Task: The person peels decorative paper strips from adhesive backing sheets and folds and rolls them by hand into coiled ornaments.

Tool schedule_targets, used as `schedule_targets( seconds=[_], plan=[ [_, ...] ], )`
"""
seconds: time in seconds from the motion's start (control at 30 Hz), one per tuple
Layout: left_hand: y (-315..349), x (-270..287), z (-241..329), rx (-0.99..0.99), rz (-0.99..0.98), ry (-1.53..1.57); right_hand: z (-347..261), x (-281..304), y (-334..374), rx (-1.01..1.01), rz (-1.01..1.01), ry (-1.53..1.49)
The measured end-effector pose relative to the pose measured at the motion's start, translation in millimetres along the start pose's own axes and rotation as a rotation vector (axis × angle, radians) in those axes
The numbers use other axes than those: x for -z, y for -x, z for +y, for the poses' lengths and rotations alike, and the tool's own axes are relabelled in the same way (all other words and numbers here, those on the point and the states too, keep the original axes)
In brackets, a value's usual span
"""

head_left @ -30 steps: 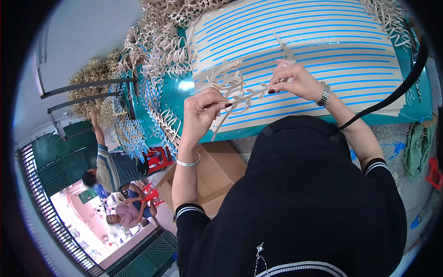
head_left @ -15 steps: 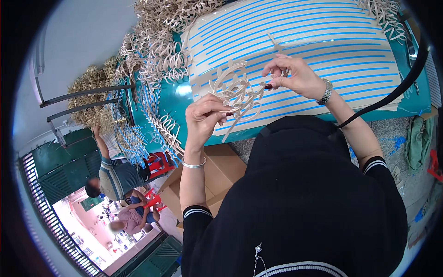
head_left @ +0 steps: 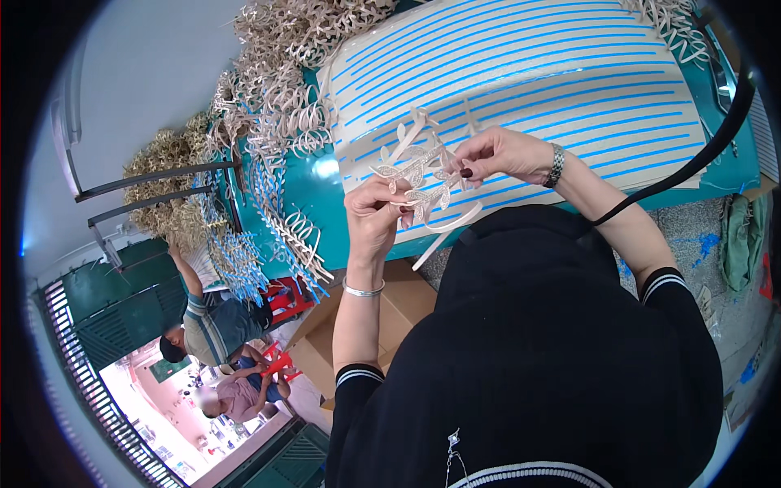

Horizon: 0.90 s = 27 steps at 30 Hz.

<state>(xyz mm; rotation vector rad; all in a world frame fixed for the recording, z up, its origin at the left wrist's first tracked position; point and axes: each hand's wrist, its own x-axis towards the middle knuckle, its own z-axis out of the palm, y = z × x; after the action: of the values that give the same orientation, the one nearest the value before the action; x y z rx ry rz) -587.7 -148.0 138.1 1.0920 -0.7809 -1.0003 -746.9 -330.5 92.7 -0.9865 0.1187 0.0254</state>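
Observation:
Between my hands is a beige, leaf-shaped strap piece (head_left: 416, 169) with textured, glittery leaves and narrow bands. My left hand (head_left: 374, 213) pinches its near left part between thumb and fingertips. At the opposite side, my right hand (head_left: 506, 156) has its thumb and fingers closed on a leafy end. One pale band hangs down toward my body. The piece is held above a large beige sheet (head_left: 521, 114) lined with blue stripes. Whether it is one strap or two overlapping ones I cannot tell.
Heaps of curly beige straps (head_left: 272, 89) cover the left of the green table (head_left: 305, 183); blue-and-beige ones (head_left: 236, 260) hang off its edge. A cardboard box (head_left: 394, 313) stands below. A black cable (head_left: 691, 167) curves on the right. Two people (head_left: 220, 325) are at the far left.
My right hand has come left and slightly nearer to me, closer to my left hand. The strap piece is bunched and turned, and my left hand has shifted a little right.

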Motion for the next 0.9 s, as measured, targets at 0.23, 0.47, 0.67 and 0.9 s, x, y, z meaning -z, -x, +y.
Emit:
schedule_targets(
  seconds=[0.23, 0.47, 0.67, 0.9],
  plan=[
    [-8.0, 0.0, -26.6, -0.038, -0.056, 0.206, 11.5, 9.3, -1.7, 0.031, -0.148, -0.226],
    [-6.9, -0.7, 2.9, 0.0, 0.204, -0.811, -10.9, 14.7, 12.3, 0.068, 0.195, 0.244],
    [-13.3, -53.7, 13.2, 0.061, -0.007, -0.733, -13.7, -2.3, 12.3, 0.064, 0.295, 0.5],
    [-21.4, -39.0, -4.7, 0.413, -0.067, -0.558, -4.7, -18.8, 17.0, 0.325, 0.279, 1.077]
  ],
)
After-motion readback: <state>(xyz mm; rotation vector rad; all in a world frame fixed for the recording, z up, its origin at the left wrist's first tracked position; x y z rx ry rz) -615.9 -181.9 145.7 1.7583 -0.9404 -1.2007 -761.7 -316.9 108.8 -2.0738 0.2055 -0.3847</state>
